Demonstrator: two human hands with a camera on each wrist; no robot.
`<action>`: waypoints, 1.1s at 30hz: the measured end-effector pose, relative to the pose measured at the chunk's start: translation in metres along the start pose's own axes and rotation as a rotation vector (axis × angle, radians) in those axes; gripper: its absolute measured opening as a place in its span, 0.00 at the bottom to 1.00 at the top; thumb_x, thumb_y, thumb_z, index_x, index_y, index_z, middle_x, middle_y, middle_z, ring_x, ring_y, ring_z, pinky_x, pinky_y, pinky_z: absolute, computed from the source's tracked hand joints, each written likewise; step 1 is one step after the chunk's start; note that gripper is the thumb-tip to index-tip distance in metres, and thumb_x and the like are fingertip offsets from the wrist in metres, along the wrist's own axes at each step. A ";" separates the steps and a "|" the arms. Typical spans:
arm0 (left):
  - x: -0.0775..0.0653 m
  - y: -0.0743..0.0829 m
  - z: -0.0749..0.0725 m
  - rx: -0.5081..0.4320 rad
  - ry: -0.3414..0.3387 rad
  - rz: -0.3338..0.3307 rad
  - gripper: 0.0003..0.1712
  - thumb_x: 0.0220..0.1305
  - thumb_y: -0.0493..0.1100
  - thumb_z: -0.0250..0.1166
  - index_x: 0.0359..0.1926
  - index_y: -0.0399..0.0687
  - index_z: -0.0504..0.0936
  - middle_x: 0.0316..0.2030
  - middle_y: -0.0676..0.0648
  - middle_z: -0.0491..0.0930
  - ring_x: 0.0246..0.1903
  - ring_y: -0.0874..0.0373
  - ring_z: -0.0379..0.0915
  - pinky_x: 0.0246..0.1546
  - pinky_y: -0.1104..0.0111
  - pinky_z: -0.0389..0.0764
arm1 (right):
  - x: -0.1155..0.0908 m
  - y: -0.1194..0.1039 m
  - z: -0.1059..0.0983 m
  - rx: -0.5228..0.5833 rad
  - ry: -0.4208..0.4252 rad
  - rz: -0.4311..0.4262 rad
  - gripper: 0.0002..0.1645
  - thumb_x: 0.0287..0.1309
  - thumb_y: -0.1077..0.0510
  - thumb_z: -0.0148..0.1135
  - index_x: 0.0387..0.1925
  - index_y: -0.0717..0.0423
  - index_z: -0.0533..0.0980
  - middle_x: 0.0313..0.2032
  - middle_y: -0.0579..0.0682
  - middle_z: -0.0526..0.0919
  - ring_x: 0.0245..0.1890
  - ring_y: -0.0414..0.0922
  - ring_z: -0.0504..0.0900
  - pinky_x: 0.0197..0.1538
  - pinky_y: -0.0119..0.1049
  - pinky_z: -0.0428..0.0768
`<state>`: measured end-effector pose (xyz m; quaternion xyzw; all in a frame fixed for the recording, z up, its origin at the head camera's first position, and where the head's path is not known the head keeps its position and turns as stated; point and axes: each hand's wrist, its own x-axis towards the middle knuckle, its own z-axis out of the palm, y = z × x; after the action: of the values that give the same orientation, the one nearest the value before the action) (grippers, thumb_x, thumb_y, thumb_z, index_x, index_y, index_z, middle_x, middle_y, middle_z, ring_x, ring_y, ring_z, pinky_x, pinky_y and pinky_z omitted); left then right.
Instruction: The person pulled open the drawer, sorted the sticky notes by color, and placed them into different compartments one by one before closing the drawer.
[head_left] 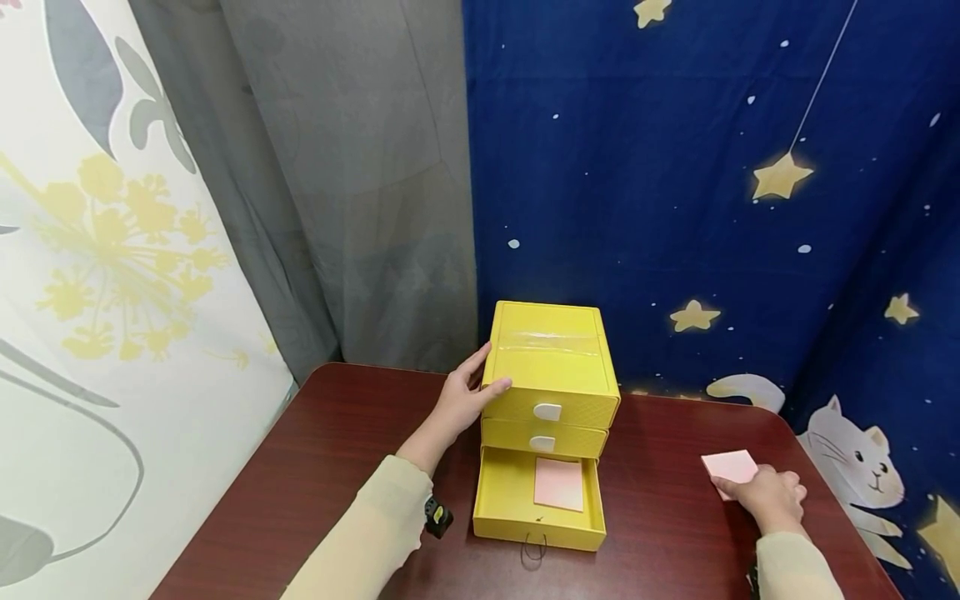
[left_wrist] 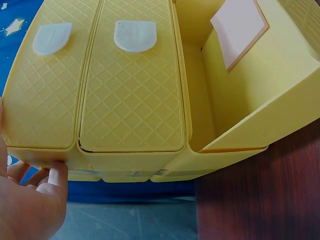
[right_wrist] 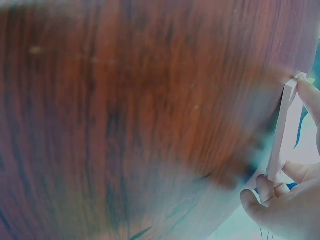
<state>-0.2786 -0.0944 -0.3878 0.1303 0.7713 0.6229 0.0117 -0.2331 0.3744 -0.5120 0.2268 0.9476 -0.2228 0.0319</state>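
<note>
A yellow desktop drawer box [head_left: 551, 367] stands on the table with its lowest drawer [head_left: 498, 504] pulled out. Inside that drawer lies a pink sticky-note pad [head_left: 558, 485], near the right side. My left hand [head_left: 463, 400] rests against the box's upper left, thumb over the front corner and fingers along the side; its fingertips [left_wrist: 58, 172] touch the side wall in the left wrist view. Far to the right, my right hand [head_left: 771, 497] holds a second pink sticky-note pad [head_left: 731, 468] low over the table, thumb and fingers at its edges [right_wrist: 282, 130].
Two upper drawers with white tabs [head_left: 547, 412] are closed. A thin dark loop [head_left: 533, 548] hangs at the open drawer's front. The dark red table [head_left: 360, 433] backs onto grey and blue star-patterned curtains [head_left: 675, 208]. A white patterned curtain [head_left: 112, 333] hangs at left.
</note>
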 end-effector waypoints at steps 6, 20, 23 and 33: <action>0.012 -0.023 0.001 -0.013 0.016 0.001 0.45 0.59 0.52 0.67 0.73 0.58 0.55 0.72 0.51 0.52 0.70 0.53 0.52 0.65 0.60 0.63 | 0.000 -0.001 0.003 0.012 0.065 -0.012 0.62 0.38 0.34 0.72 0.55 0.79 0.56 0.46 0.81 0.59 0.47 0.74 0.59 0.45 0.67 0.67; 0.012 -0.025 0.003 -0.014 0.040 0.008 0.45 0.56 0.56 0.68 0.72 0.61 0.57 0.71 0.55 0.56 0.69 0.56 0.55 0.64 0.61 0.66 | -0.003 -0.004 0.003 0.090 0.120 -0.071 0.45 0.49 0.50 0.66 0.60 0.71 0.57 0.51 0.76 0.59 0.50 0.72 0.61 0.47 0.66 0.67; 0.012 -0.024 0.004 -0.014 0.039 0.007 0.45 0.56 0.55 0.68 0.72 0.60 0.57 0.71 0.55 0.56 0.69 0.56 0.55 0.64 0.61 0.66 | -0.005 -0.005 0.002 0.103 0.135 -0.087 0.41 0.52 0.54 0.63 0.61 0.70 0.57 0.51 0.76 0.59 0.51 0.73 0.62 0.47 0.67 0.68; -0.002 0.005 0.000 -0.024 -0.006 0.004 0.44 0.61 0.47 0.66 0.73 0.48 0.54 0.72 0.47 0.53 0.70 0.51 0.52 0.65 0.59 0.64 | -0.008 -0.008 -0.004 0.084 0.178 -0.179 0.30 0.55 0.62 0.55 0.59 0.67 0.63 0.50 0.76 0.65 0.48 0.73 0.68 0.49 0.65 0.69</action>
<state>-0.2754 -0.0940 -0.3834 0.1336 0.7634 0.6318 0.0146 -0.2290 0.3666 -0.5039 0.1615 0.9529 -0.2434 -0.0817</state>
